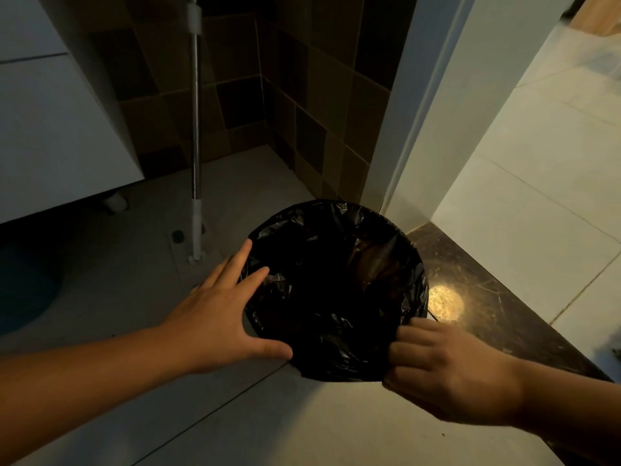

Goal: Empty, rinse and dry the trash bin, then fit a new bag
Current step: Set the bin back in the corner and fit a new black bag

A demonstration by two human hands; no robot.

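Your left hand [218,317] lies flat, fingers straight, against the black bag [336,290] (it lines the bin); your right hand [447,371] pinches its near rim.

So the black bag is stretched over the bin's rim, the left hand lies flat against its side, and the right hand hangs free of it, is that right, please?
Not quite. In the head view the right hand is not free: its fingers pinch the black bag at the near rim. The rest holds: the bag is stretched over the rim, and the left hand lies flat against its side.
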